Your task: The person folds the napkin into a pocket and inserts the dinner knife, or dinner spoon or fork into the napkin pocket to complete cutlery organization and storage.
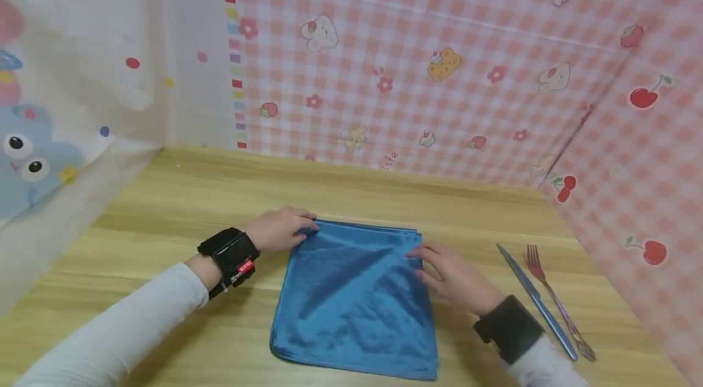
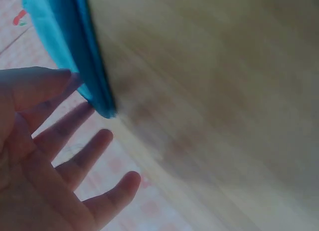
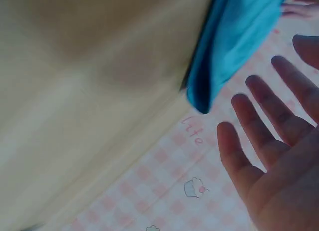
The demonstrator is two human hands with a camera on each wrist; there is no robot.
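A blue satin cloth (image 1: pixel 357 301), folded into a rough square with several layers at its edges, lies flat on the wooden table. At its far left corner is my left hand (image 1: pixel 280 228), fingertips at the fabric. The left wrist view shows that hand (image 2: pixel 55 156) with fingers spread and the thumb and forefinger beside the layered corner (image 2: pixel 94 81). My right hand (image 1: pixel 453 277) hovers by the right edge, its fingertips over the cloth in the head view. Seen from the right wrist, the fingers (image 3: pixel 259 136) are loosely extended and hold nothing, apart from the cloth's folded corner (image 3: pixel 199 96).
To the right of the cloth, a table knife (image 1: pixel 540 304) and a fork (image 1: pixel 560 304) lie side by side on the table (image 1: pixel 209 191). Pink checked sheeting (image 1: pixel 417 106) covers the back and right walls, and a pale printed sheet (image 1: pixel 82 130) hangs on the left.
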